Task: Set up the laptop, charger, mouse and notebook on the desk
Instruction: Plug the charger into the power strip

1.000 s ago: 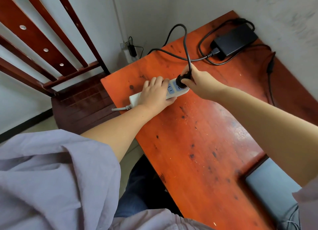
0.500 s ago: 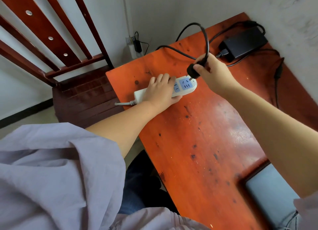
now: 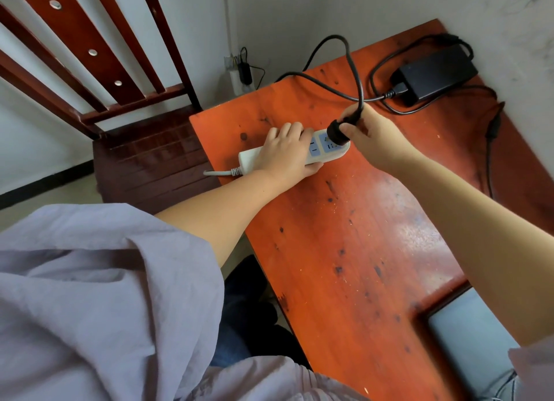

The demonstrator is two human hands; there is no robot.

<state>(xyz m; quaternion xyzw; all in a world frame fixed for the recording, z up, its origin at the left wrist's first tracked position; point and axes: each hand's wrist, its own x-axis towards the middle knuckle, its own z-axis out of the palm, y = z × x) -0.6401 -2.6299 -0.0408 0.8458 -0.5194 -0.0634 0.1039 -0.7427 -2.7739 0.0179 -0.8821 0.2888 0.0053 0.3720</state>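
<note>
A white power strip (image 3: 326, 150) lies near the far left edge of the orange-red desk (image 3: 353, 250). My left hand (image 3: 284, 154) presses down on its middle and grips it. My right hand (image 3: 371, 136) holds the black plug (image 3: 335, 130) of the charger cable right over the strip's end socket; whether the pins are in is hidden. The cable loops up and back to the black charger brick (image 3: 434, 73) in the far corner by the wall. A grey laptop (image 3: 467, 334) shows at the lower right, partly behind my right arm.
A dark wooden chair (image 3: 144, 148) with a slatted back stands left of the desk. A wall socket with a small black adapter (image 3: 244, 70) sits low on the wall behind. A second thin charger cable (image 3: 490, 148) runs along the desk's right side.
My right hand lifted the plug off the strip, then brought it down over the end socket. My left hand stayed on the strip.
</note>
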